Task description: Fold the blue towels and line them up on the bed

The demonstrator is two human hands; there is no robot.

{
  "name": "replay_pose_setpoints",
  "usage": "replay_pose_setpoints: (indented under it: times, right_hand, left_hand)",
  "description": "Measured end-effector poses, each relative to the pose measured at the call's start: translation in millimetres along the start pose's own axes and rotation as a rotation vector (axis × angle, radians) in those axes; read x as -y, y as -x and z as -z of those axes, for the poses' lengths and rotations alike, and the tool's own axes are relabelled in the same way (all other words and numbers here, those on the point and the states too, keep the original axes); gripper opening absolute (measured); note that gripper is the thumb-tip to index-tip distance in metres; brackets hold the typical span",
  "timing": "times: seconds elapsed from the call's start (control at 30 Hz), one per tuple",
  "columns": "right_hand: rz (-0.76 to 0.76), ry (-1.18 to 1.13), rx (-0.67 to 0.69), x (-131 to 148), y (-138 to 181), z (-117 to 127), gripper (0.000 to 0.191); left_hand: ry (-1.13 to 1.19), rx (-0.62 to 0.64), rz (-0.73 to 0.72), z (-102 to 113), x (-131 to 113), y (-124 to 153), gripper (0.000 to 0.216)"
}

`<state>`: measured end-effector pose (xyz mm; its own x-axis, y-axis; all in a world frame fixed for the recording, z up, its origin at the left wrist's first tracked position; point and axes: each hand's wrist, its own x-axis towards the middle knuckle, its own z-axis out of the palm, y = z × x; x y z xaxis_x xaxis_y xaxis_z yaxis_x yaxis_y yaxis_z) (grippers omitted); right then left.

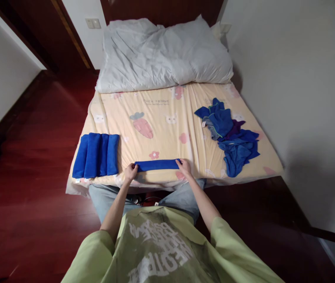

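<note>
A blue towel [157, 165], folded into a long narrow strip, lies across the near part of the bed. Its left end is pinched in my left hand [131, 171], and its right end is between the fingers of my right hand [184, 167]. To the left sit several blue folded towels [98, 155], side by side in a row. On the right is a loose, crumpled pile of towels [229, 135], mostly blue with some purple and grey showing; a few have light green edging.
The bed [161, 137] has a pale yellow sheet printed with carrots and rabbits. A bulky white quilt [167, 55] is heaped at its head. A wall [297, 78] runs along the right side, and dark red floor [37, 157] shows on the left.
</note>
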<state>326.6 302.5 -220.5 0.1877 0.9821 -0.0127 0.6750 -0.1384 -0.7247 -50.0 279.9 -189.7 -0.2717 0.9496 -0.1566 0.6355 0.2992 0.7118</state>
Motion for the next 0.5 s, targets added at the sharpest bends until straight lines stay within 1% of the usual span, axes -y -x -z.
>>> replay_pose_setpoints:
  times: [0.1,0.2,0.27,0.3,0.33,0.37,0.43,0.5]
  right_hand:
    - [-0.017,0.012,-0.012,3.8,-0.4,1.5,0.045]
    - [-0.039,0.052,-0.065,10.1,3.7,4.9,0.042]
    - [0.016,0.103,-0.131,16.0,8.5,8.0,0.037]
    - [0.08,0.138,-0.157,19.0,11.2,9.7,0.032]
    - [0.165,0.176,-0.164,21.8,13.9,11.5,0.026]
    - [0.264,0.212,-0.141,24.0,16.5,13.3,0.023]
    - [0.447,0.261,-0.025,25.8,21.5,17.6,0.03]
    - [0.551,0.26,0.079,23.4,26.5,23.3,0.04]
  left_hand:
    - [0.003,-0.044,0.01,-3.3,-1.3,1.0,0.017]
    - [0.008,-0.098,-0.015,-7.4,-3.5,5.6,0.019]
    - [0.006,-0.138,-0.049,-9.8,-5.0,9.6,0.017]
    - [0.0,-0.162,-0.075,-10.6,-5.5,11.6,0.015]
    - [-0.016,-0.181,-0.121,-11.1,-5.7,13.5,0.013]
    - [-0.04,-0.181,-0.195,-11.1,-5.7,15.1,0.012]
    - [-0.109,-0.112,-0.405,-9.5,-4.9,17.4,0.02]
    - [-0.179,-0.014,-0.595,-6.1,-3.8,18.5,0.032]
